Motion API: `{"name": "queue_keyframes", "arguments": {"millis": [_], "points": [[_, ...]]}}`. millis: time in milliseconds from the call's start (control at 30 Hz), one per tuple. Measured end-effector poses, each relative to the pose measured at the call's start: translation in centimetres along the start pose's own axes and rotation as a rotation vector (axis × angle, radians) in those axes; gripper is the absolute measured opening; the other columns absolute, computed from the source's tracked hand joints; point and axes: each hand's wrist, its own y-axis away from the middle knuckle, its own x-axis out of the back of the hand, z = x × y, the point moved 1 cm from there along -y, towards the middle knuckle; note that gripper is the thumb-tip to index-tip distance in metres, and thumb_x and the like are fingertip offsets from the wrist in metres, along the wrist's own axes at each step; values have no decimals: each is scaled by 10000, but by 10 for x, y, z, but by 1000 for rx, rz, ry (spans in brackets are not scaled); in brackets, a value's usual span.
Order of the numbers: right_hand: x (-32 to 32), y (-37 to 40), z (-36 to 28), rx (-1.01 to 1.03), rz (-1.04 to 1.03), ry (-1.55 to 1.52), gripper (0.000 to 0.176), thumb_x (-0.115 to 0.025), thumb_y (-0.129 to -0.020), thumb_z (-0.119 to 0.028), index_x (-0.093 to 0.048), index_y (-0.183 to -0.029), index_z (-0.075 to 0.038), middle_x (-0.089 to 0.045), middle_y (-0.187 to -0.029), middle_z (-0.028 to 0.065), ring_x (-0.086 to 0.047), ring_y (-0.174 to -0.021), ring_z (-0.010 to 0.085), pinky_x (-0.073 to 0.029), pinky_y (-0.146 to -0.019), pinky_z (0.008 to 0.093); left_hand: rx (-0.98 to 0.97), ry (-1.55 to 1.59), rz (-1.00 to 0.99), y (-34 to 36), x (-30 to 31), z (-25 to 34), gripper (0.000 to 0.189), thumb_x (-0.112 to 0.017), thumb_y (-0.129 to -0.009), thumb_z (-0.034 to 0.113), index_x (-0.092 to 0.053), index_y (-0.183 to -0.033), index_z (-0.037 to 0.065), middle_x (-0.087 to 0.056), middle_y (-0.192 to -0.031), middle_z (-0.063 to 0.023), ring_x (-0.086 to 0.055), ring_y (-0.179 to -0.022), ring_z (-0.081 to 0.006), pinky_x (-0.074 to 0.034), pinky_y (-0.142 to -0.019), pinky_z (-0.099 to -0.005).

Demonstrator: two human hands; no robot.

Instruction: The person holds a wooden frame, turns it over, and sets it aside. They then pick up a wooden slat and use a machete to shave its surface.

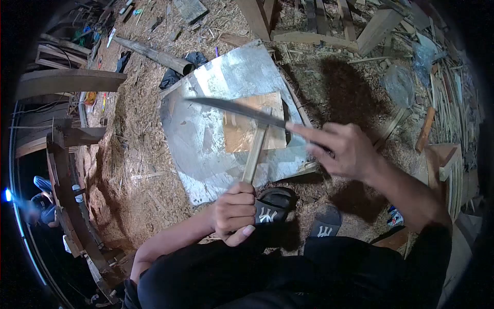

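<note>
My left hand (pixel 234 213) is wrapped round the lower end of a thin, squared wooden stick (pixel 254 155), which points up and away from me. In my right hand (pixel 350 149) is a long knife (pixel 231 107), its dark, tapering blade reaching left across the stick near its far end. The blade's tip is slightly blurred. Beneath both lies a square piece of plywood (pixel 236 136), set on a worn grey metal sheet (pixel 190 154). My fingers hide most of the knife's handle.
Wood shavings (pixel 144 201) cover the ground. A hollow pole (pixel 154 55) lies beyond the sheet, beside black plastic. Curved timbers (pixel 64 195) stand at left, with a person (pixel 45 206) behind them. Sandals (pixel 272 206) are close below the sheet. Wood strips (pixel 453 103) lie piled at right.
</note>
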Motion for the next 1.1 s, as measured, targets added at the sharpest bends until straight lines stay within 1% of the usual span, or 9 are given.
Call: {"name": "queue_keyframes", "arguments": {"millis": [167,400,567,700,733,767,867,967,1100], "points": [[5,8,-11,110,31,43,473,-669,-924,-218,-586,-1388,-257,-511,-580,65,-511,-446,192,-480,-425,311,-35,-10,135,-4,-8,-4,264,-509,-767,169,-418,-535,81,-363,-554,-38,-400,-511,-226,-395,-684,-398],[12,-1,-1,-22,69,-13,492,-661,-924,-189,-571,-1403,-256,-581,-623,102,-572,-519,221,-514,-499,358,33,-18,2,-4,-2,5,164,-577,-733,82,-513,-586,48,-443,-608,-67,-458,-590,-255,-419,-732,-416],[12,14,-21,106,-12,110,491,-662,-923,-180,-577,-1398,-271,-564,-630,95,-564,-510,227,-508,-490,368,11,-26,-7,-6,-3,4,165,-587,-723,83,-508,-581,51,-432,-602,-65,-449,-581,-249,-418,-730,-411],[21,6,3,-65,86,144,495,-661,-927,-167,-571,-1404,-262,-581,-657,91,-567,-524,212,-519,-514,370,-14,-32,-14,-5,-4,4,161,-607,-715,84,-514,-589,50,-435,-609,-63,-457,-591,-247,-428,-741,-413],[24,6,6,-138,88,68,479,-643,-947,-159,-560,-1414,-221,-654,-747,119,-628,-614,241,-554,-633,371,-1,-78,-26,-6,-6,6,163,-617,-718,85,-518,-594,49,-444,-620,-64,-466,-603,-247,-435,-752,-413],[22,7,7,-135,92,68,479,-643,-947,-159,-560,-1414,-221,-654,-747,119,-628,-614,241,-554,-633,371,16,-120,-41,-6,-8,8,165,-627,-722,86,-522,-600,48,-452,-631,-65,-475,-615,-246,-443,-763,-414],[6,16,26,-297,289,-212,435,-613,-984,-186,-544,-1407,-110,-718,-1031,215,-723,-918,311,-541,-796,391,12,-187,-68,-4,-9,7,207,-683,-734,128,-532,-616,50,-470,-664,-65,-502,-658,-252,-461,-782,-415],[-7,30,65,-463,317,-128,430,-627,-979,-219,-553,-1381,-87,-716,-1019,216,-722,-925,327,-542,-776,395,-10,-198,-67,-8,-9,7,227,-710,-733,154,-541,-624,49,-477,-681,-68,-513,-678,-256,-466,-781,-414],[-19,55,111,-462,295,119,433,-693,-903,-237,-597,-1298,-88,-697,-885,207,-693,-805,391,-549,-695,454,-34,-213,-6,-15,-5,5,228,-722,-738,161,-557,-637,41,-480,-698,-78,-521,-696,-262,-475,-788,-417]]}}
